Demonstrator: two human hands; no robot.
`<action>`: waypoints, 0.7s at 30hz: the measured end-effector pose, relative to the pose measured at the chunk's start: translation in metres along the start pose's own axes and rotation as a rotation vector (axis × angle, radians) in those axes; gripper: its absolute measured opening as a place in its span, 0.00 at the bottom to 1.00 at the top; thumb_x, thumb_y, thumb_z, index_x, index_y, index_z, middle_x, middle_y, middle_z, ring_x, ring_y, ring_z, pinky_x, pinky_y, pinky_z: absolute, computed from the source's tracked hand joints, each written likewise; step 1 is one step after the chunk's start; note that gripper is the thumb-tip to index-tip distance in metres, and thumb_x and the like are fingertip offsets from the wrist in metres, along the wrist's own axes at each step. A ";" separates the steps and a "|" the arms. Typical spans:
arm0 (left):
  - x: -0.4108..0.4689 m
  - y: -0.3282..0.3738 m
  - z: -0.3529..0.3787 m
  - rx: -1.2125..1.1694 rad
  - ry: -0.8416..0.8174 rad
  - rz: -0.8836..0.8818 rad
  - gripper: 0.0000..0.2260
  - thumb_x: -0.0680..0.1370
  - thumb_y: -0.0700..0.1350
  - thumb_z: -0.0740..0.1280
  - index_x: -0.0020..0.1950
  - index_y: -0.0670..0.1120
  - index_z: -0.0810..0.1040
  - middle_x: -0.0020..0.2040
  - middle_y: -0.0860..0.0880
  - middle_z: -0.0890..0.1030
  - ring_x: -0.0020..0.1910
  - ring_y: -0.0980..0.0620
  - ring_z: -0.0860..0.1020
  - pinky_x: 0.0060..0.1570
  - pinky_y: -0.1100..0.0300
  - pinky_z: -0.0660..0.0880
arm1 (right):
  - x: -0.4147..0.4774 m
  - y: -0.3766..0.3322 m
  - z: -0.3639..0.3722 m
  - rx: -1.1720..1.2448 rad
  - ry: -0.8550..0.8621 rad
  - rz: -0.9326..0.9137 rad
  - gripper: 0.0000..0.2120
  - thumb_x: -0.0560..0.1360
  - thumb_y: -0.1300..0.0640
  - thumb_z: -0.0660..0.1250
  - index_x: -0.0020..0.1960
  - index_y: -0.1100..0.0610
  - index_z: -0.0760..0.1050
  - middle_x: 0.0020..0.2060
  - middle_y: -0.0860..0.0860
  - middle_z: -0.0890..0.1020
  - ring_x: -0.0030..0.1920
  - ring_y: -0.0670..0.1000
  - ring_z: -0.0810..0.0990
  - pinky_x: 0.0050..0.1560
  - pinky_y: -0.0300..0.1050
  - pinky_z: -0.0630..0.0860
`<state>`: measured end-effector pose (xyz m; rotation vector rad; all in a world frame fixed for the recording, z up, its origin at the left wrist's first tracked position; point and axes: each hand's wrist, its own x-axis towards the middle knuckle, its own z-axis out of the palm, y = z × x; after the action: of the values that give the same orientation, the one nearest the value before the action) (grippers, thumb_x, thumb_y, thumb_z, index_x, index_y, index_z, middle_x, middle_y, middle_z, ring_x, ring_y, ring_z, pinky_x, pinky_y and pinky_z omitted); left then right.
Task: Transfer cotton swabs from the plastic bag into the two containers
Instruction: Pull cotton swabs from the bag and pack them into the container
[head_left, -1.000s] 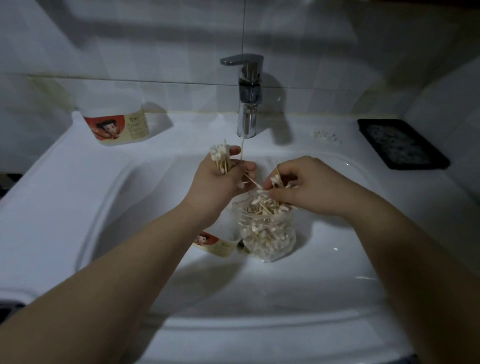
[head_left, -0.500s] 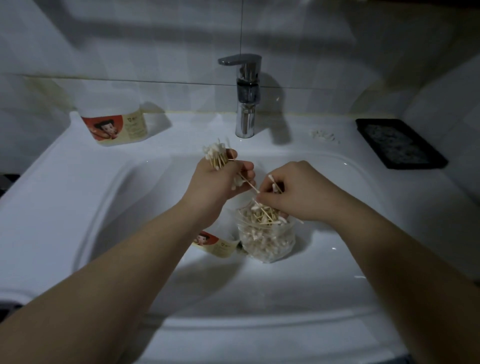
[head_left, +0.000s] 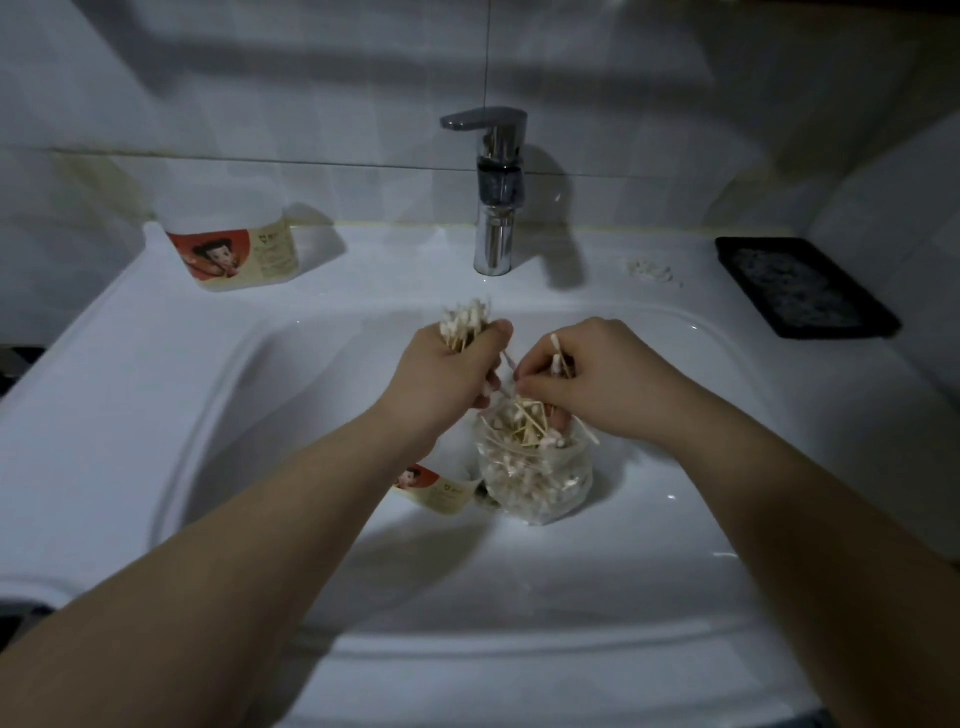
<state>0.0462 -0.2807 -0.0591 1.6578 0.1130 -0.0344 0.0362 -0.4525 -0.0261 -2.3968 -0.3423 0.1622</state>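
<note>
A clear plastic bag (head_left: 535, 478) full of cotton swabs stands in the sink basin, its mouth open with swabs sticking up. My left hand (head_left: 447, 379) is closed around a bunch of cotton swabs (head_left: 462, 325) whose white tips poke out above the fist. My right hand (head_left: 587, 374) is at the bag's mouth, pinching a few swabs (head_left: 557, 353) that stand up between its fingers. One container (head_left: 441, 488) with a red and cream label lies in the basin left of the bag, mostly hidden under my left forearm. A second labelled container (head_left: 234, 249) stands on the sink's back left ledge.
A chrome faucet (head_left: 493, 192) rises at the back centre of the white sink (head_left: 156, 395). A black tray (head_left: 802, 286) lies on the right ledge, with a small white scatter (head_left: 649, 270) beside it. Tiled walls close in behind and to the right.
My right hand has dipped to the bag's mouth and come up pinching a few swabs. My left hand kept its bunch and shifted slightly left.
</note>
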 end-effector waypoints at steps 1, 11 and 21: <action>0.001 0.001 0.000 -0.028 0.025 0.015 0.12 0.81 0.50 0.69 0.41 0.44 0.80 0.31 0.52 0.81 0.31 0.53 0.79 0.35 0.58 0.78 | 0.000 0.001 0.000 0.001 -0.018 0.004 0.02 0.75 0.55 0.75 0.47 0.50 0.84 0.31 0.51 0.85 0.32 0.46 0.85 0.48 0.45 0.81; 0.001 0.009 -0.006 -0.187 -0.020 -0.008 0.13 0.82 0.50 0.69 0.42 0.45 0.72 0.31 0.49 0.70 0.29 0.52 0.70 0.29 0.60 0.73 | 0.003 0.004 -0.013 0.282 0.079 0.029 0.09 0.71 0.64 0.78 0.49 0.54 0.85 0.41 0.50 0.88 0.42 0.50 0.88 0.55 0.49 0.83; -0.006 0.003 -0.006 0.091 -0.227 0.047 0.09 0.75 0.52 0.75 0.44 0.46 0.83 0.39 0.49 0.84 0.43 0.51 0.85 0.36 0.60 0.79 | 0.003 0.000 -0.016 0.434 0.262 -0.024 0.08 0.71 0.66 0.77 0.46 0.55 0.84 0.42 0.54 0.87 0.43 0.51 0.87 0.47 0.38 0.81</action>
<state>0.0402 -0.2748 -0.0551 1.7346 -0.1013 -0.1946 0.0420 -0.4617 -0.0147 -1.9533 -0.1890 -0.0833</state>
